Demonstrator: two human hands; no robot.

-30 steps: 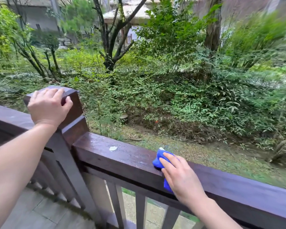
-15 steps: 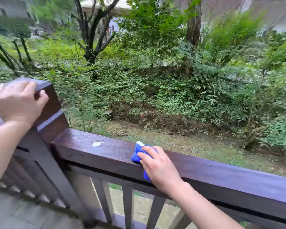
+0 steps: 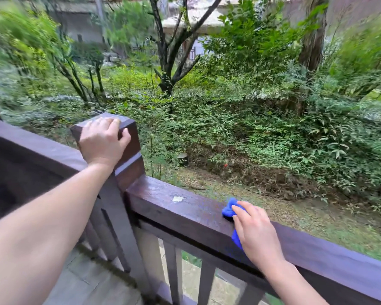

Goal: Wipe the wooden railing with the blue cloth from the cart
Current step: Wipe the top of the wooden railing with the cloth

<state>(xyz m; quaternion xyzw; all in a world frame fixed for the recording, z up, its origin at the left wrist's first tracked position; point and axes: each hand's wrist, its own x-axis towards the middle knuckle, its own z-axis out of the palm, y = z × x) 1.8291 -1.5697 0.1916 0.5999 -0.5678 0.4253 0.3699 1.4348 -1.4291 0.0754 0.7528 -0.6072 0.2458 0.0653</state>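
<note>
Outdoors, a dark wooden railing (image 3: 185,208) borders a paved deck, with dense shrubs and trees beyond it. One post (image 3: 128,150) rises at the corner where two rail sections meet.

The left hand (image 3: 101,139) lies curled over the post top, fingers wrapped on its far edge, holding nothing else. The right hand (image 3: 255,232) presses flat on the blue cloth (image 3: 229,209), which is bunched on the top face of the rail and drapes over the near edge under the palm. No cart is in view.

One pale spot (image 3: 177,199) sits on the rail top, between the cloth and the post, apart from the cloth.

Step in hand, as judged: wiping the top of the rail toward the post. To do it well:
- Keep the palm flat so the cloth stays spread under the hand.
- Slide along the grain in one pass, carrying the cloth over the pale spot.
- Maintain downward pressure; the spot may need repeated strokes.
- Use the left hand on the post as a brace.

Count: two hands, one cloth, one post, one pale spot, several balusters below the rail.
</note>
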